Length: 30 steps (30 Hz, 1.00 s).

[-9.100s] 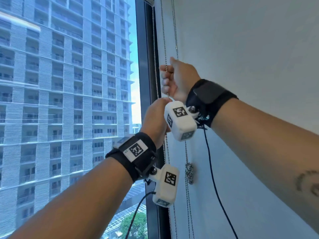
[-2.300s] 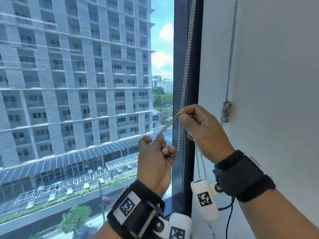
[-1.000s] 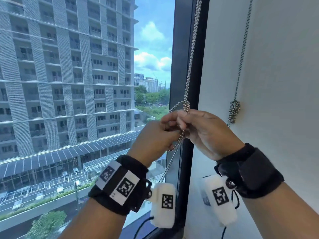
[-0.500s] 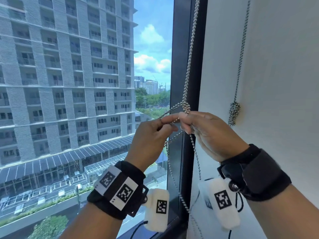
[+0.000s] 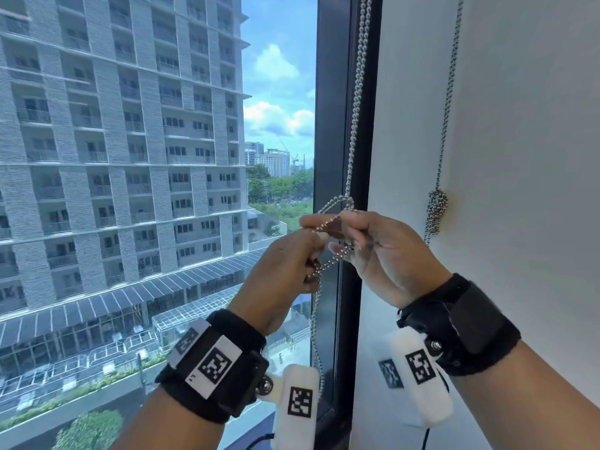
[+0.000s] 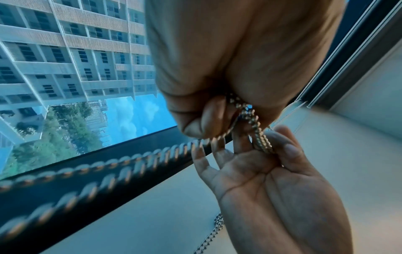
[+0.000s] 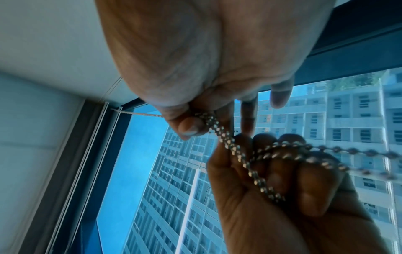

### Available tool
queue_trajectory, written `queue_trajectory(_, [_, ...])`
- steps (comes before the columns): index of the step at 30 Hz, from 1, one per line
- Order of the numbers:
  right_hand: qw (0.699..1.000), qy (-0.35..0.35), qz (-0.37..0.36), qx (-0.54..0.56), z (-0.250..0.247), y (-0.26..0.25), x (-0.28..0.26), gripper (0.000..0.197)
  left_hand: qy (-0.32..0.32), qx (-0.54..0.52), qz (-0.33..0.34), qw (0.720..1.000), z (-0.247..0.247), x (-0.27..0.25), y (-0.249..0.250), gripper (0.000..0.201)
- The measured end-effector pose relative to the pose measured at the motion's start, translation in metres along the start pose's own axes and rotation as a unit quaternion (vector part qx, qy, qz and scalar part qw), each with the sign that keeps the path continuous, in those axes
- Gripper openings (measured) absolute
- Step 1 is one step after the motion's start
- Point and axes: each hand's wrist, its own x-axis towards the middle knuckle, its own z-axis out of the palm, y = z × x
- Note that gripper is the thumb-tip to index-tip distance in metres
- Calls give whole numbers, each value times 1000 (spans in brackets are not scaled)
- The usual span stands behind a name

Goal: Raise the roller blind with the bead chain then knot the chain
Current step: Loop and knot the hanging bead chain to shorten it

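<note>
A: Where is the silver metal bead chain (image 5: 354, 102) of the blind?

B: It hangs as a double strand in front of the dark vertical window frame (image 5: 331, 131). Just above the two hands it makes a small loop, and under them the strands go down along the frame.

A: What does the left hand (image 5: 283, 271) do?

B: Its fingers are curled around the chain. The right wrist view shows the beads crossing these fingers and lying in the palm.

A: And the right hand (image 5: 386, 254)?

B: It pinches the chain between the thumb and the first finger, next to the left hand. The other fingers (image 6: 219, 151) are more straight, as the left wrist view shows. The two hands are very close, almost touching, with a short piece of chain between them.

A: Is the knot pulled tight?

B: I cannot tell. The strands cross at the loop, but the fingers hide the rest.

A: What else is near?

B: On the pale grey blind fabric (image 5: 526, 157) to the right hangs a second silver bead chain (image 5: 449, 92) with a tight knot (image 5: 436, 207) in it, well apart from the hands. Each wrist has a black strap with a white camera block.
</note>
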Motion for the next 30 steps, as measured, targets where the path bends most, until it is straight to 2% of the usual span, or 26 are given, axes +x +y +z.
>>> queue_trajectory(3, [998,63,-6,5,-3,7,1,40,-2,-180,37,983,-6,-1,1,19])
queue_trajectory(4, [997,80,-6,9,-5,10,2,39,4,-204,57,977,-10,-1,2,20])
queue_trajectory(8, [992,109,-20,67,-13,12,6,42,43,-234,96,967,-22,3,11,28])
queue_trajectory(11, [986,84,-24,141,-9,11,4,44,43,-301,70,950,-23,0,16,33])
queue_trajectory(17, [985,85,4,148,-2,10,-3,43,93,-247,28,964,-24,-15,10,29])
queue_trajectory(20, [991,105,-3,85,0,12,-4,47,104,-221,-2,970,-25,-21,11,28])
queue_trajectory(25, [987,138,-10,-77,-6,18,-3,48,105,-109,-49,987,-32,-31,16,27])
queue_trajectory(30, [955,112,-19,-274,-8,13,-8,41,94,-22,-76,992,-35,-39,27,28])
